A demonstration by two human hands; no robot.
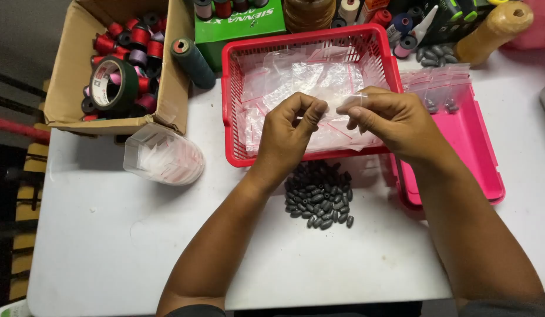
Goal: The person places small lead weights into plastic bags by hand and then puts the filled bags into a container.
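My left hand point(289, 128) and my right hand point(394, 120) are raised over the front of a red plastic basket point(231, 100). Both pinch the top edge of one small clear zip bag point(333, 107) between thumb and fingers. The basket is full of more clear bags with red seal strips. On the white table point(108, 235), just in front of the basket and below my hands, lies a pile of several small dark grey oval weights point(320, 196).
A pink tray point(478, 152) with small bags of weights sits to the right. A clear tub of bags point(164, 157) lies at left. A cardboard box point(70, 88) holds thread spools and a tape roll. Spools, a green box and loose weights line the back.
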